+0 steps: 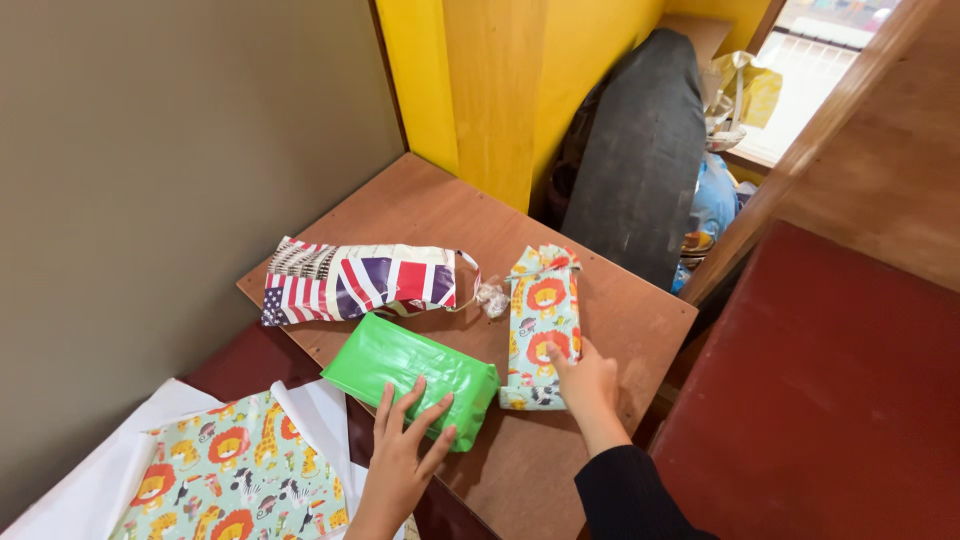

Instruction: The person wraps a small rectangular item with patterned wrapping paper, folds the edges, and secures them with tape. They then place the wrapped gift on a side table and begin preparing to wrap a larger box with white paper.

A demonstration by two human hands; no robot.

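My left hand (405,450) lies flat with fingers spread on the near end of a green wrapped parcel (412,375) on a small brown table (640,320). My right hand (583,383), in a black sleeve, grips the near end of a long parcel wrapped in lion-print paper (541,320). A third parcel in flag-print paper (355,282) lies at the table's far left, beside the wall. A small crumpled bit of clear wrap (491,297) sits between the flag parcel and the lion-print parcel.
A sheet of lion-print wrapping paper (230,475) lies on white paper at the lower left. A grey wall (150,150) borders the left. A black tyre (640,150) leans behind the table, with bags beyond. A red surface (830,400) lies to the right.
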